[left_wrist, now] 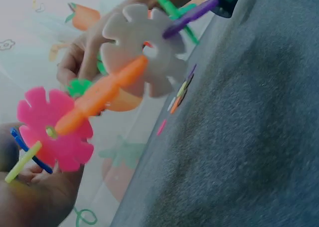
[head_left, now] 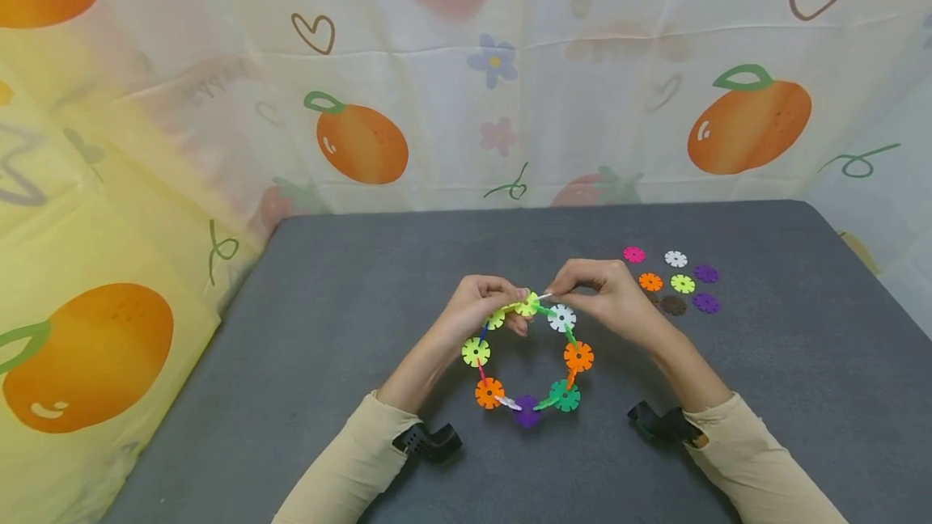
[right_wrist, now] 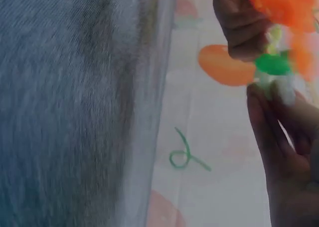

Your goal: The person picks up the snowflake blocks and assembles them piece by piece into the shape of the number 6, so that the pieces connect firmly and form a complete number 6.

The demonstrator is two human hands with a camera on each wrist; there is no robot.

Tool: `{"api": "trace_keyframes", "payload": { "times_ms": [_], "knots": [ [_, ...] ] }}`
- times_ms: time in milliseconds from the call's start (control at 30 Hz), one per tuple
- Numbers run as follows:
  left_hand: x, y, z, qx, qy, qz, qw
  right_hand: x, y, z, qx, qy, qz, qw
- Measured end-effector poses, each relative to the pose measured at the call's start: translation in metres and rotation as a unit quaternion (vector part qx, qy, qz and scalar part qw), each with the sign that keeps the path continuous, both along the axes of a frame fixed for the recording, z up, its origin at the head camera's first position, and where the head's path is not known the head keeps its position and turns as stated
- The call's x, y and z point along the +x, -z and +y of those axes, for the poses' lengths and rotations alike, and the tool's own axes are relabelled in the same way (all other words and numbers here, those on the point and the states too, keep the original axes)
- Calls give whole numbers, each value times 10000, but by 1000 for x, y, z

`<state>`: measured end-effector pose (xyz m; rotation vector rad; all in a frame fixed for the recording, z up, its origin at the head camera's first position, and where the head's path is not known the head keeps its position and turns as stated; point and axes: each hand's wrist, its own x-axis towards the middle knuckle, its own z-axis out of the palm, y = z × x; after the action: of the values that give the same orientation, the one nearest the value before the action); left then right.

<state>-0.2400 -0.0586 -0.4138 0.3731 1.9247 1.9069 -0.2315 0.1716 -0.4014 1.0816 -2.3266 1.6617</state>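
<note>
A ring of interlocking plastic snowflake discs point(head_left: 578, 357) hangs upright between the hands, in yellow-green, orange, purple, green and white, with some discs edge-on. At its upper left, my left hand point(head_left: 476, 302) grips the ring by a yellow-green disc point(head_left: 527, 304). Thumb and fingertips of my right hand point(head_left: 607, 297) pinch a white snowflake disc point(head_left: 544, 296), edge-on against the ring's top. Close in the left wrist view are a pink disc point(left_wrist: 55, 129) and a pale disc point(left_wrist: 134, 32) of the ring. A green disc point(right_wrist: 273, 64) shows above the right fingertips in the right wrist view.
Loose snowflake discs point(head_left: 683, 284) in several colours lie flat on the grey table point(head_left: 349, 265), beyond the right forearm. Black wrist cameras point(head_left: 429, 441) are strapped at both cuffs. A printed cloth point(head_left: 437, 63) hangs behind the table's far edge.
</note>
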Motion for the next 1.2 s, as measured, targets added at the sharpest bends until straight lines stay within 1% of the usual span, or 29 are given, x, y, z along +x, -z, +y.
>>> {"api": "trace_keyframes", "payload": {
  "times_ms": [100,200,367,433,533,600,667,733,867,1033,1200],
  "knots": [
    [1,1,3,114,-122,58,9998,0,0,-1,-113,-3,-90,9999],
    [2,1,4,160,-152,128,9997,0,-1,1,-56,5,-247,9997],
    [1,2,3,320,-52,161,9993,-2,-6,6,2,-12,-1071,9942],
    [0,3,2,373,16,131,9992,-3,-6,8,31,37,-1315,9913],
    [-2,8,1,424,110,-72,9990,-6,-3,8,146,89,-1416,9898],
    [-4,11,0,432,119,-299,9986,-7,0,9,232,114,-1446,9892],
    [-6,14,-1,402,100,-509,9978,-9,3,10,299,234,-1512,9878],
    [-8,17,-3,369,76,-649,9972,-12,6,13,323,475,-1587,9857],
    [-11,23,-7,236,77,-729,9970,-16,10,24,276,1303,-1742,9757],
    [-14,27,-10,60,72,-717,9974,-20,14,42,273,2298,-1898,9541],
    [-16,29,-11,36,142,-684,9975,-24,22,59,385,3149,-2041,9261]
  ]
}}
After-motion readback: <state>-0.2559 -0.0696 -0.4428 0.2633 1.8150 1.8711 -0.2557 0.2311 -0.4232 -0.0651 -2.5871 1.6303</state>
